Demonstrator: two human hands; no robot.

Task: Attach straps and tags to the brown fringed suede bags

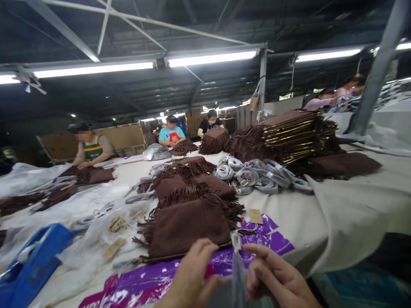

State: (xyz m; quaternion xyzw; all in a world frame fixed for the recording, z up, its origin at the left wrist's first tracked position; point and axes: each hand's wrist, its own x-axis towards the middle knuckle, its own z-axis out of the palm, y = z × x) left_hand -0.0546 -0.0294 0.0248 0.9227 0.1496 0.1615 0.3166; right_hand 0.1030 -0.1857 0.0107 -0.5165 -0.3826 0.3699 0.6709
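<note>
A brown fringed bag [192, 226] with a gold zip along its near edge lies flat in front of me, over purple plastic packaging [141, 278]. At the bag's right corner is a grey strap in clear plastic [237, 265], running down between my hands. My left hand [194, 273] is at the bag's near edge, its thumb and fingers apart and nothing held. On the strap's other side, my right hand [272, 273] has its index finger stretched towards the strap's top and the other fingers curled; what they grip is hidden. A tan tag [256, 216] lies beyond.
More fringed bags [192, 184] lie behind, beside coiled wrapped straps [253, 173]. A tall bag stack [289, 132] stands at the right. At left are a blue holder [35, 265] and plastic bags holding small tan pieces [118, 224]. Co-workers [94, 147] sit around the table.
</note>
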